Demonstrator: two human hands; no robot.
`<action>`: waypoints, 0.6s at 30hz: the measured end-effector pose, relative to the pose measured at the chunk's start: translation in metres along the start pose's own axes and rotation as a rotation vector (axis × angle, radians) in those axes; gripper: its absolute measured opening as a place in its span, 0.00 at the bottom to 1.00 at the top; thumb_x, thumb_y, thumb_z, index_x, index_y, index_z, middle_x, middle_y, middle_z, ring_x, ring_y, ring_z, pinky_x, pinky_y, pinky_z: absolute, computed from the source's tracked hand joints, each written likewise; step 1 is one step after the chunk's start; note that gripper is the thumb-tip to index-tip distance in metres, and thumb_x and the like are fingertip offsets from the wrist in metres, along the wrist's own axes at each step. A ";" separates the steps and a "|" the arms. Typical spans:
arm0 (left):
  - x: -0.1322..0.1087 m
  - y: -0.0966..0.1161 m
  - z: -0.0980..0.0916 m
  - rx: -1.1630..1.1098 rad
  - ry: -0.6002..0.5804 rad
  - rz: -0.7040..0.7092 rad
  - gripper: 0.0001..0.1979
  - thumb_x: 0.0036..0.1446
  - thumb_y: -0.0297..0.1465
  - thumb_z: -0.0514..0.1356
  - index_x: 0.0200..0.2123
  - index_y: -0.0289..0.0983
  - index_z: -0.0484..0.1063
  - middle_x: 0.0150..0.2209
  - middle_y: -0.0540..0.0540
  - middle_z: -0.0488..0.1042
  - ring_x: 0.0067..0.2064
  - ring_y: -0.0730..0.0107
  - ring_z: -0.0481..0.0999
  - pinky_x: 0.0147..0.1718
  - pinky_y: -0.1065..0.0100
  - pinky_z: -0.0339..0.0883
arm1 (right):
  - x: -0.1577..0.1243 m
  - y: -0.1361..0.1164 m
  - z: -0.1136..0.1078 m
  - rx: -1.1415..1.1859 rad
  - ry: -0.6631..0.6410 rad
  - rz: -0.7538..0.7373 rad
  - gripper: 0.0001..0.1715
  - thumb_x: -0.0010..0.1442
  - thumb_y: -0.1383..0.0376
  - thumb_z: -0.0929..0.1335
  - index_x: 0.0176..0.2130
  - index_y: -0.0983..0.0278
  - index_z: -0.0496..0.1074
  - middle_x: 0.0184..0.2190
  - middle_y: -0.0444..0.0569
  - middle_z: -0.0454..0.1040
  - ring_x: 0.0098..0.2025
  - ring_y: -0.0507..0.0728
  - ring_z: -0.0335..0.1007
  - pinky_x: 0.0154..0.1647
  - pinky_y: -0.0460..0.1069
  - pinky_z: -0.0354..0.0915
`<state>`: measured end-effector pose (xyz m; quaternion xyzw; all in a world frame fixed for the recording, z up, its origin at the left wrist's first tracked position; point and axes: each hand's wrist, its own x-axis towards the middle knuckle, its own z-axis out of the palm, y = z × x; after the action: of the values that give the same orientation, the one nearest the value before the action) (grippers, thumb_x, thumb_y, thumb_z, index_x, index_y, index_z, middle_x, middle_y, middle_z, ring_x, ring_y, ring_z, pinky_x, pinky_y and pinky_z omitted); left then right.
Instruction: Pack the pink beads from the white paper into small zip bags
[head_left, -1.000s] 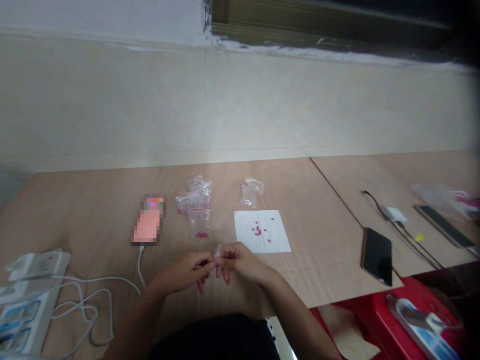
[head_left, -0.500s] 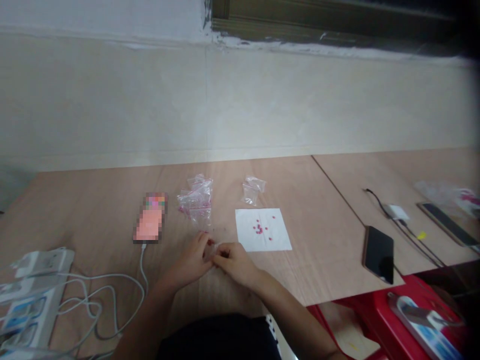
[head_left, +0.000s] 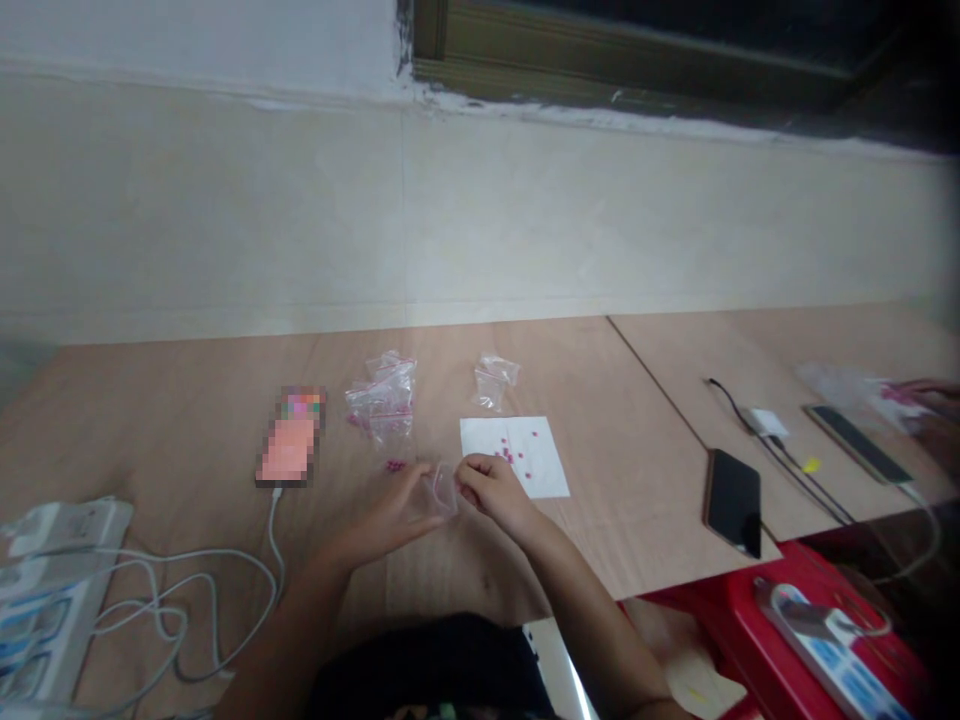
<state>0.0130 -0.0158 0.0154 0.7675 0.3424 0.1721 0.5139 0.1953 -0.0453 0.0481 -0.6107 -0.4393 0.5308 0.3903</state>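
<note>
A small clear plastic zip bag (head_left: pixel 444 490) is held up between my two hands, just above the table. My left hand (head_left: pixel 394 515) curves round its left side, thumb below and fingers above. At its right edge my right hand (head_left: pixel 491 490) pinches it with bent fingers. A small cluster of pink pieces (head_left: pixel 395 466) lies on the table beyond my left fingers. Past my right hand lies a white paper sheet (head_left: pixel 551 470) with several small pink pieces (head_left: pixel 508 455) on it.
Clear bags with pink bits (head_left: pixel 386 395) and other clear bags (head_left: pixel 493 382) lie farther back. A blurred-out phone (head_left: pixel 289 440) on a white cable and a power strip (head_left: pixel 64 600) are left. A dark phone (head_left: pixel 733 503) lies right; another person's hand (head_left: pixel 930 392) shows far right.
My hands have moved slightly apart and the bag between them shows more plainly. The pink cluster by my left fingers is uncovered. Another person's hand has appeared at far right.
</note>
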 end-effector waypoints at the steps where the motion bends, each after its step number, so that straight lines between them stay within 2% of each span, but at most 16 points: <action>1: 0.003 -0.002 0.003 -0.012 0.024 -0.009 0.25 0.52 0.35 0.59 0.53 0.39 0.58 0.52 0.43 0.66 0.54 0.58 0.65 0.53 0.56 0.58 | -0.001 0.002 -0.002 0.012 0.015 -0.010 0.15 0.50 0.64 0.63 0.16 0.63 0.60 0.12 0.37 0.56 0.17 0.48 0.51 0.20 0.45 0.50; 6: 0.018 -0.018 0.014 -0.047 0.033 -0.004 0.16 0.56 0.32 0.55 0.49 0.40 0.62 0.48 0.44 0.68 0.52 0.62 0.66 0.52 0.59 0.59 | -0.020 0.020 -0.010 -0.015 0.163 -0.127 0.07 0.53 0.62 0.65 0.30 0.63 0.64 0.20 0.38 0.63 0.22 0.49 0.58 0.24 0.45 0.56; 9: 0.024 -0.025 0.017 -0.033 0.038 -0.032 0.10 0.57 0.31 0.52 0.43 0.38 0.65 0.42 0.46 0.70 0.46 0.65 0.68 0.47 0.62 0.63 | -0.031 0.030 -0.011 -0.107 0.116 -0.157 0.13 0.53 0.63 0.67 0.40 0.63 0.66 0.25 0.41 0.65 0.22 0.49 0.59 0.23 0.45 0.57; 11: 0.028 -0.027 0.018 -0.018 0.039 -0.038 0.08 0.58 0.30 0.51 0.39 0.37 0.66 0.39 0.47 0.70 0.42 0.66 0.69 0.45 0.63 0.64 | -0.036 0.034 -0.012 -0.188 0.087 -0.218 0.16 0.53 0.64 0.67 0.44 0.62 0.68 0.29 0.44 0.67 0.25 0.50 0.61 0.25 0.46 0.60; 15: 0.033 -0.026 0.018 -0.004 0.028 -0.024 0.08 0.58 0.29 0.50 0.37 0.37 0.67 0.38 0.47 0.71 0.42 0.66 0.69 0.45 0.63 0.63 | -0.037 0.033 -0.013 -0.283 0.053 -0.327 0.24 0.55 0.69 0.66 0.52 0.57 0.65 0.38 0.49 0.65 0.30 0.52 0.62 0.32 0.48 0.64; 18: 0.035 -0.024 0.015 0.006 0.022 -0.018 0.08 0.58 0.28 0.49 0.37 0.37 0.67 0.38 0.47 0.71 0.43 0.66 0.69 0.46 0.63 0.62 | -0.033 0.031 -0.014 -0.331 0.030 -0.386 0.25 0.55 0.71 0.65 0.52 0.56 0.65 0.41 0.50 0.63 0.37 0.54 0.63 0.37 0.50 0.65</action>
<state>0.0385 0.0048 -0.0156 0.7639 0.3552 0.1749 0.5095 0.2112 -0.0866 0.0313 -0.5791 -0.6228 0.3580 0.3855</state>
